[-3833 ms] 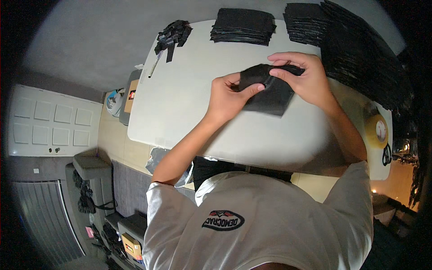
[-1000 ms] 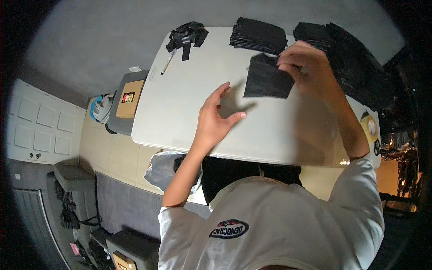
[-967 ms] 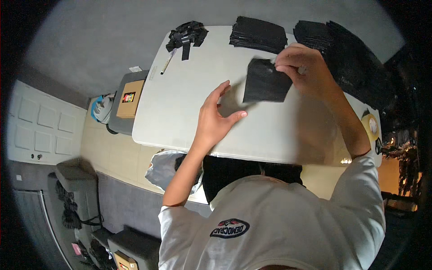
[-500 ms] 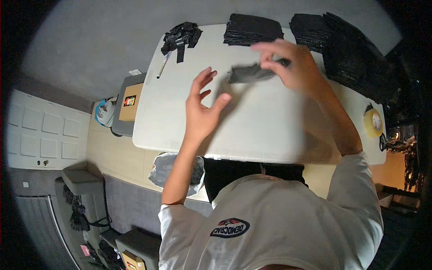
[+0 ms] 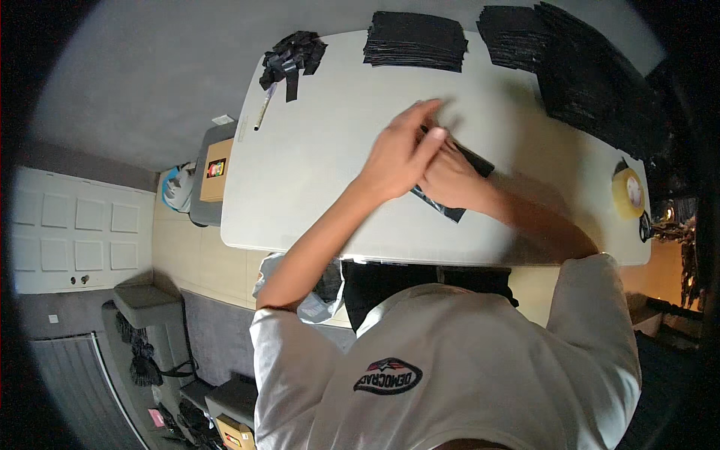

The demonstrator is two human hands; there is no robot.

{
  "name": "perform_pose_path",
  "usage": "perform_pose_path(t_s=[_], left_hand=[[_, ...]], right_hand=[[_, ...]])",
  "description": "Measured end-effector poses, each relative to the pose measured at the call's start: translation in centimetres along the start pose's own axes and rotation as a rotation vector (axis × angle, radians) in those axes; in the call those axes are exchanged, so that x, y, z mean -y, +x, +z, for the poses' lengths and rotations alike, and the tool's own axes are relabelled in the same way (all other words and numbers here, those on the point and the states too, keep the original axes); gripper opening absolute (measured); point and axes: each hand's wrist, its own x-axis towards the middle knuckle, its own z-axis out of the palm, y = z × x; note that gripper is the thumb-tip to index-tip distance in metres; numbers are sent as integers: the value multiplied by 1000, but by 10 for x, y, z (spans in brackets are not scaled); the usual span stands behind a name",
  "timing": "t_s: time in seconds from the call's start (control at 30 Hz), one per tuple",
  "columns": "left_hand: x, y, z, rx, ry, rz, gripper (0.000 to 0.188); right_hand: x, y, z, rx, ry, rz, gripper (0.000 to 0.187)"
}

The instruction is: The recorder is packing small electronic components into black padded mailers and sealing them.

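A black plastic sheet lies on the white table in front of me, mostly covered by my hands, with edges showing on either side of the right wrist. My right hand rests over it; its fingers are largely hidden behind my left thumb. My left hand overlaps the right one from the left, its fingers stretched out and the thumb apart from them. Whether the left fingers touch the plastic is hidden.
Along the table's far edge lie a heap of black strips, a stack of black plastic sheets and larger black stacks. A marker is near the heap. Yellowish tape stands at the right edge.
Both hands have come together over the middle of the table. The right hand has moved nearer to me with the black plastic sheet, which now lies under the hands.
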Motion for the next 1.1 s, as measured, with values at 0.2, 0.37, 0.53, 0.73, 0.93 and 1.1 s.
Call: perform_pose_path(t_s=[0.2, 0.37, 0.53, 0.73, 0.93, 1.1], left_hand=[[55, 18, 46, 336, 569, 138, 62], [61, 14, 48, 291, 562, 259, 56], [63, 9, 50, 252, 576, 296, 54], [60, 10, 39, 165, 270, 208, 45], [67, 8, 32, -159, -181, 92, 43], [32, -7, 37, -158, 65, 166, 47]], right_hand=[[-9, -6, 21, -136, 184, -23, 68], [-6, -10, 26, -112, 137, 18, 69], [-7, -9, 27, -82, 124, 42, 73], [-1, -9, 10, -64, -50, -32, 74], [-9, -2, 12, 37, -89, -44, 75], [-41, 2, 7, 169, 391, -368, 71]])
